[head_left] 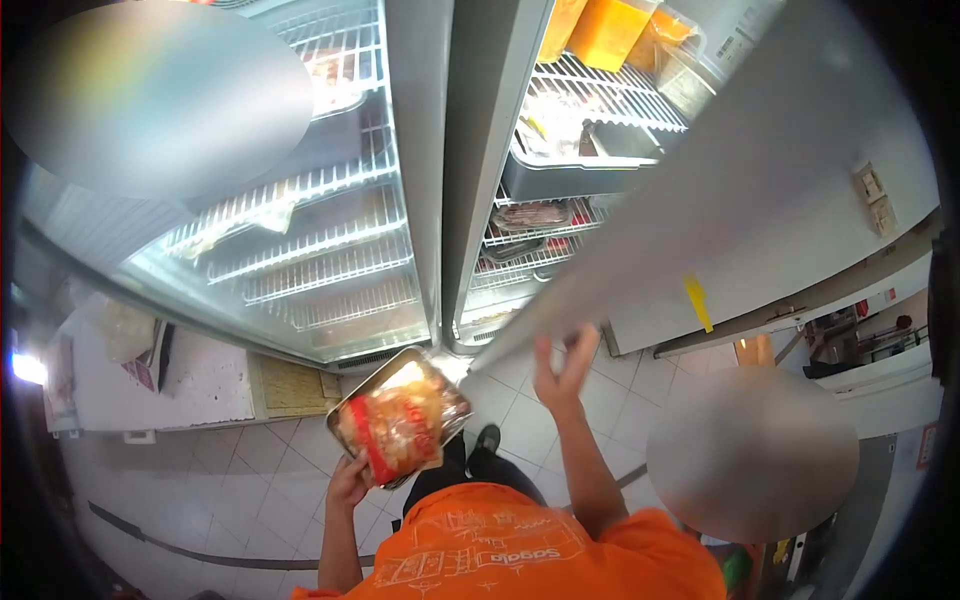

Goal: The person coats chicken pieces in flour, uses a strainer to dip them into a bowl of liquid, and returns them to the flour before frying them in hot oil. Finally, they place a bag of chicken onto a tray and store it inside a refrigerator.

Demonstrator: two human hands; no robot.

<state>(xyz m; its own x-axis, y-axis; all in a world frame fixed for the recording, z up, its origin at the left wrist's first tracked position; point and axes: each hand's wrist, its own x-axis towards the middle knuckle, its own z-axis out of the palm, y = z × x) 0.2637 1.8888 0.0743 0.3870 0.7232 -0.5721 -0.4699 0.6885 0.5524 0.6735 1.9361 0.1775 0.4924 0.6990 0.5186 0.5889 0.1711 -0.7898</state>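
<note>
My left hand (349, 481) grips the near left edge of a metal tray (345, 420), which is held out in front of my body. On the tray lies a clear plastic bag (400, 425) with red print and pale orange-brown contents. My right hand (566, 370) is raised beside the edge of the refrigerator door (690, 230), its fingers apart and nothing in them. That door stands swung out, showing the lit shelves behind it.
Inside the refrigerator are orange containers (610, 32), a grey bin (570, 180) and packed trays (532, 215) on wire shelves. A glass-fronted cooler (300, 230) stands to the left. At far left is a white counter (180, 385) with bags. Tiled floor (520, 420) lies below.
</note>
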